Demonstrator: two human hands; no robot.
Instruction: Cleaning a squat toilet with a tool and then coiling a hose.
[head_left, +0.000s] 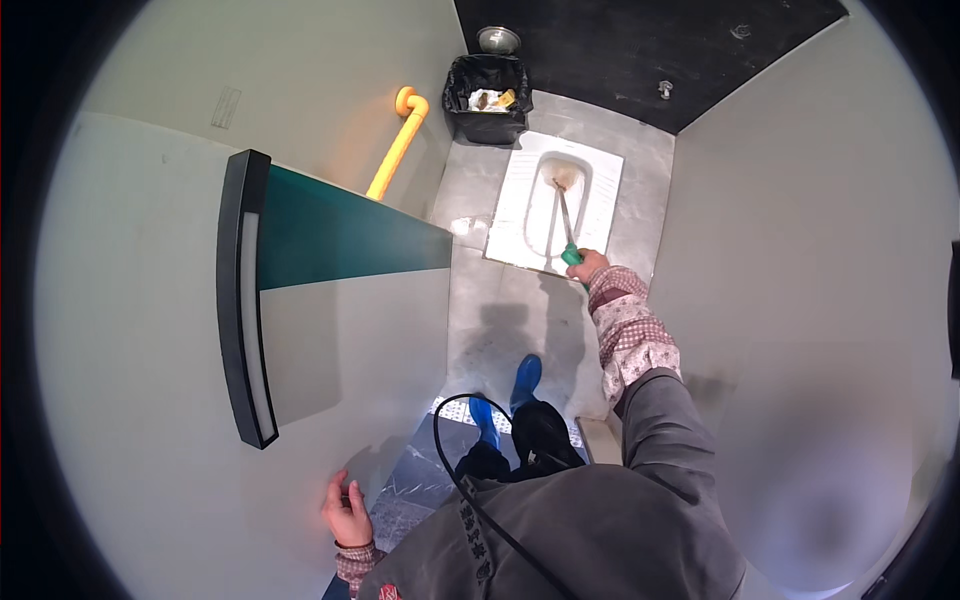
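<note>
My right hand (589, 266) is wrapped around the green handle of a long tool (565, 217) with a thin metal shaft. The shaft reaches into a white ceramic squat toilet (504, 234) set in the grey tiled floor. Its tip rests at the far end of the bowl, where there are brownish stains; what kind of tip it is cannot be made out. My left hand (349, 517) hangs low at the left with its fingers loosely curled and holding nothing. It is close to the pale stall door (315, 360); whether it touches is unclear.
A black-lined bin (491, 126) with crumpled paper stands beyond the toilet, a metal bowl-like object (499, 40) behind it. On the left wall is a yellow grab bar (394, 157). The door bears a long black handle (240, 300). A pale partition (787, 225) bounds the right.
</note>
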